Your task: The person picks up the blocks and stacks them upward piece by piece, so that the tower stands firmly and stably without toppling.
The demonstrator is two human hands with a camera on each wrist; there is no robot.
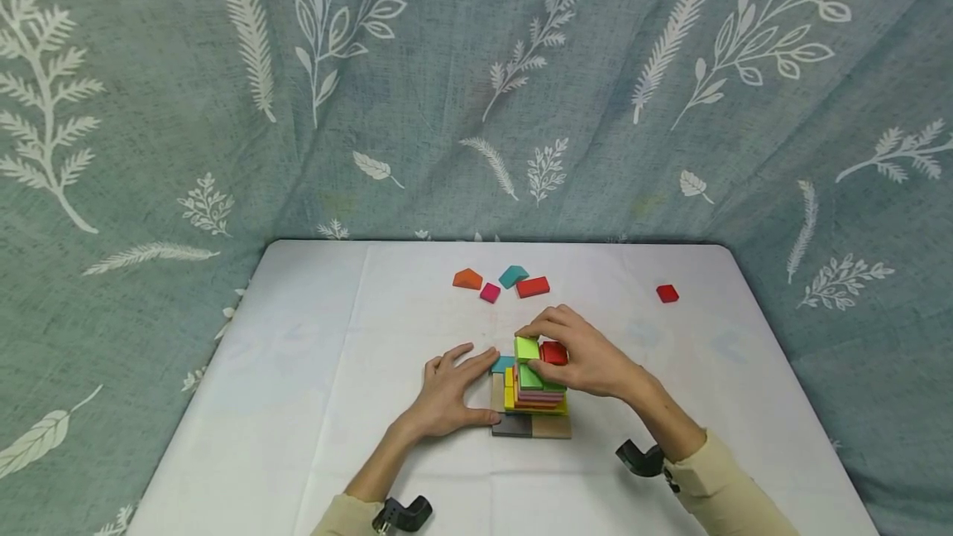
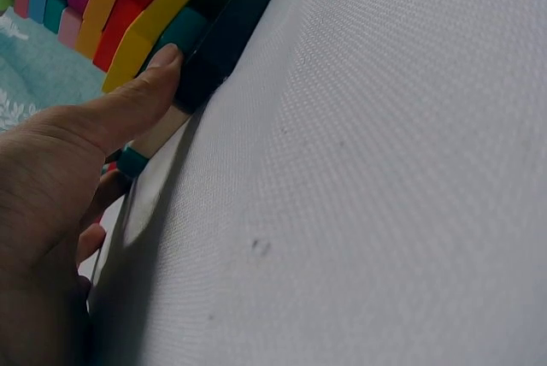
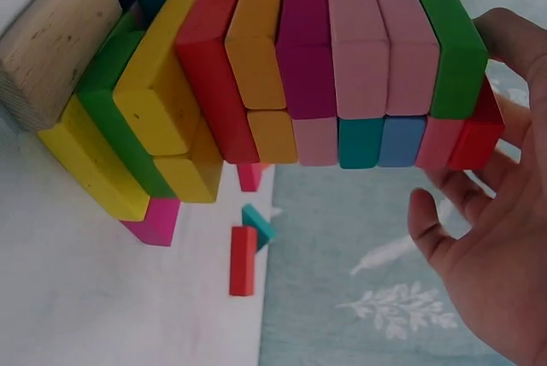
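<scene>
A stepped tower of coloured wooden blocks (image 3: pixel 303 41) rises from a base of dark and plain wood blocks (image 1: pixel 551 427). On its top, a light green block (image 1: pixel 527 349) is pinched between the thumb and index finger of my right hand (image 1: pixel 591 358). A red block (image 1: pixel 554 353) lies beside it, partly behind that hand. Dark green blocks (image 1: pixel 531 379) are just below. My left hand (image 1: pixel 445 397) rests at the tower's left side with fingers spread; its thumb touches the dark base block (image 2: pixel 224 41) and its fingertips are near a teal block (image 1: pixel 502 364).
Behind the tower lie an orange block (image 1: pixel 467 279), a magenta block (image 1: pixel 490 293), a teal block (image 1: pixel 514 275) and a red block (image 1: pixel 533 287). Another red block (image 1: pixel 667 294) lies far right. White cloth (image 1: pixel 402 313) covers the table; a leaf-patterned curtain (image 1: pixel 447 89) hangs behind.
</scene>
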